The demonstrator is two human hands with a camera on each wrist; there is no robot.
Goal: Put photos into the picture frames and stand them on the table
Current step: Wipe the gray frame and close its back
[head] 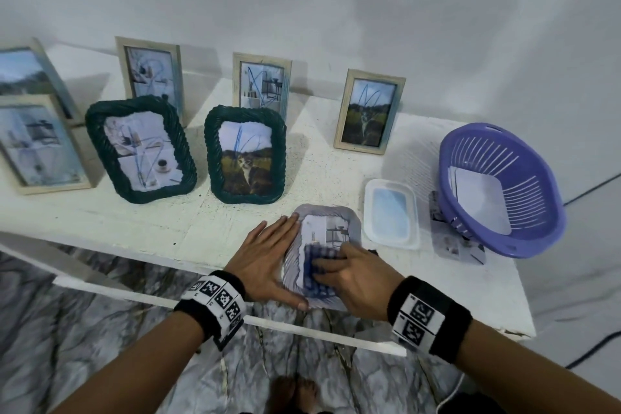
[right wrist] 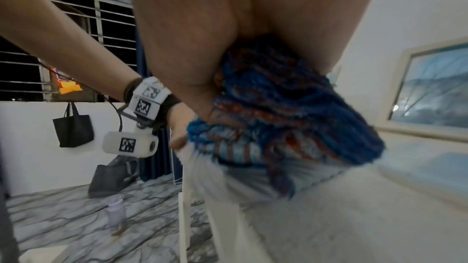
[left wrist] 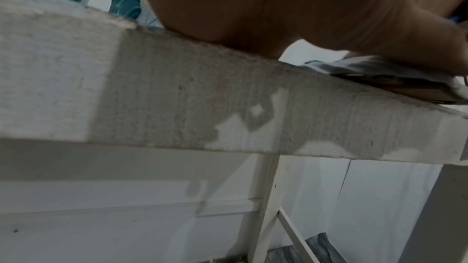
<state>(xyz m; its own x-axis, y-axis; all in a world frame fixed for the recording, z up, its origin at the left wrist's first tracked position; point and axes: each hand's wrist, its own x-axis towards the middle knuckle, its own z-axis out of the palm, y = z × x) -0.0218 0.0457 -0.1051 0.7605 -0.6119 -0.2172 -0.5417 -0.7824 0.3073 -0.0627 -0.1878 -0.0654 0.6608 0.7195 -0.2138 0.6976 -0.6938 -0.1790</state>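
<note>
**Wiping the last frame at the table's front edge**

The pale frame (head: 322,252) lies flat at the near edge of the white table (head: 168,225), at about six o'clock in the head view, its near end jutting a little past the edge. It looks light and stiff, with a ribbed, wavy border and a clear front over a photo of a room. That front is probably smooth and easy to smear or scratch, and the whole frame would likely slide under a sideways push. The ribbed border is the sensible place to take hold, one hand on each long side, keeping fingers off the window. Because it overhangs the edge, a careless nudge toward the body could tip it off.

The left hand (head: 268,255) lies flat with fingers straight, pressed along the frame's nine o'clock side to steady it. The right hand (head: 349,276) has its fingers curled over a blue checked cloth (head: 317,274) bunched against the lower part of the window; the right wrist view shows the same cloth (right wrist: 291,111) under the palm.

Behind, from ten to one o'clock, seven filled frames already stand: two dark green woven ones (head: 245,155) and five in light wood. At three o'clock sit a clear plastic tray (head: 391,213) and a purple basket (head: 500,191).
</note>
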